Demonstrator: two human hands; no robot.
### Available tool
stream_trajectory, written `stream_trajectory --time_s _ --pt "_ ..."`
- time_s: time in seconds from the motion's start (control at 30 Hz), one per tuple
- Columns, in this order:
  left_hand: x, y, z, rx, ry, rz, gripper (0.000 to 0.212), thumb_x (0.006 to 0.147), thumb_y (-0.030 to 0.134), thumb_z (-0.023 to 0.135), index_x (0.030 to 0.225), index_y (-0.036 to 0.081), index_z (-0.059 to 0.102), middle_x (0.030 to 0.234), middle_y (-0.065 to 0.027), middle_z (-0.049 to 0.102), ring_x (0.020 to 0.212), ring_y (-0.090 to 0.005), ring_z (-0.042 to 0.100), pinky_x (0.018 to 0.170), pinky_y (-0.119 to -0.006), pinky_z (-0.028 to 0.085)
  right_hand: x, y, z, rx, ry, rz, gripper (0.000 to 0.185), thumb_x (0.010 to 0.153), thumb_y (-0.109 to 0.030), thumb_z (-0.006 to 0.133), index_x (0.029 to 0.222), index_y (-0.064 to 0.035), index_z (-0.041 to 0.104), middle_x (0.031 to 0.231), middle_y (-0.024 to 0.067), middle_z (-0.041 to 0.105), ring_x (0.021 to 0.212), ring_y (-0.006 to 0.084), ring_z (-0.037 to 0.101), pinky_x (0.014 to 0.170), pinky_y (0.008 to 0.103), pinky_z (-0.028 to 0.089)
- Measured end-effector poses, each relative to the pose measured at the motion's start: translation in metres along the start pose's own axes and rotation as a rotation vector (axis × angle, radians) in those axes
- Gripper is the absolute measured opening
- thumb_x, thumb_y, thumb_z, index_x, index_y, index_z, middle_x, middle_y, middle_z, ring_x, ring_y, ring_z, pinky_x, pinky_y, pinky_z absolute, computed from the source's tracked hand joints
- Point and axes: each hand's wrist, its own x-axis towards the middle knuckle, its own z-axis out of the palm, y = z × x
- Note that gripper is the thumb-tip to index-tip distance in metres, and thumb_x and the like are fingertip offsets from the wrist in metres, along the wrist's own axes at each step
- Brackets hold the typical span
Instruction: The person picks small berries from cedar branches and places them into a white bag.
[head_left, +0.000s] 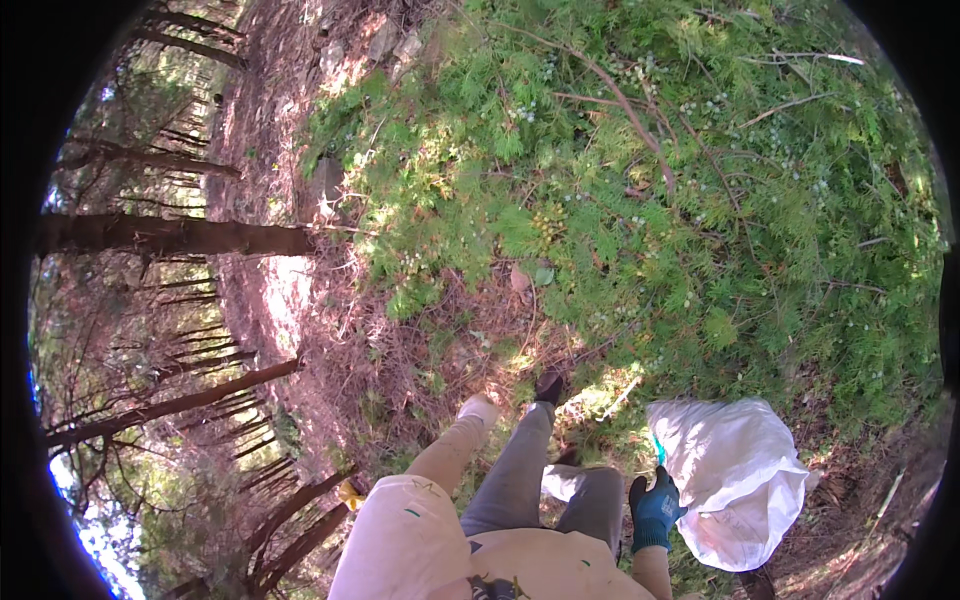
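Note:
My right hand (657, 510), in a blue and dark knit work glove, holds the edge of a white woven sack (727, 472) at the lower right. The sack hangs partly open and crumpled, with a green tie or strip (659, 448) near its edge, just above the glove. My left hand (478, 410) reaches forward at the end of a pale sleeve, low over the ground; it is small and washed out by sunlight, so its fingers and anything in them cannot be made out. Green conifer foliage with bluish berry-like cones (525, 115) spreads in front of me.
Bare brown branches (626, 105) cross the foliage. Dry needles and twigs (352, 360) cover the ground around my feet. Tree trunks (180, 235) stand at the left, with stones (382, 41) at the top. A small yellow object (350, 496) shows beside my left sleeve.

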Motion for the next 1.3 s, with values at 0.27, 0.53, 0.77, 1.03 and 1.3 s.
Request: stream_trajectory --time_s 0.27,0.53,0.77,1.03,1.3 --pt "-0.026 0.025 -0.017 -0.116 0.003 0.2 0.039 0.084 0.036 0.061 0.107 0.006 0.072 0.104 -0.0217 0.071 0.104 -0.0348 0.067 0.092 -0.042 0.052 -0.006 -0.011 -0.032 0.109 0.129 -0.226 0.051 0.086 -0.037 0.059 0.132 -0.0143 0.059 0.133 0.0103 0.061 0.122 0.0297 0.058 0.108 0.0675 0.027" --pt "-0.003 0.063 -0.099 -0.198 0.187 0.389 0.044 0.079 0.039 0.068 0.103 0.003 0.073 0.102 -0.0206 0.072 0.1 -0.0336 0.069 0.09 -0.041 0.052 0.002 -0.038 -0.021 0.201 0.07 -0.458 0.051 0.086 -0.04 0.059 0.13 -0.0139 0.061 0.129 0.0136 0.064 0.118 0.0325 0.06 0.109 0.0547 0.034" --pt "0.101 0.187 -0.225 -0.423 0.211 0.573 0.073 0.082 0.045 0.07 0.132 -0.004 0.053 0.126 -0.0222 0.063 0.12 -0.0324 0.06 0.103 -0.036 0.045 -0.005 -0.034 0.048 0.173 -0.126 -0.473 0.051 0.09 -0.045 0.059 0.125 -0.0084 0.064 0.115 0.0187 0.07 0.103 0.0352 0.067 0.094 0.0438 0.05" --pt "0.248 0.404 -0.349 -0.682 0.336 0.432 0.128 0.068 0.045 0.085 0.154 -0.007 0.006 0.152 -0.0277 0.037 0.138 -0.0332 0.043 0.114 -0.033 0.034 0.068 -0.176 -0.017 0.182 -0.246 -0.352 0.05 0.091 -0.041 0.057 0.125 -0.0051 0.064 0.113 0.0183 0.07 0.1 0.0306 0.067 0.094 0.0408 0.05" --pt "0.19 0.411 -0.375 -1.291 -0.42 0.645 0.037 0.092 0.021 0.065 0.118 -0.003 0.057 0.071 -0.0013 0.054 0.062 -0.0178 0.056 0.079 -0.044 0.058 0.092 -0.26 -0.068 0.277 -0.258 -0.418 0.047 0.092 -0.038 0.056 0.123 -0.0034 0.065 0.111 0.0173 0.07 0.097 0.0279 0.067 0.091 0.0394 0.05"
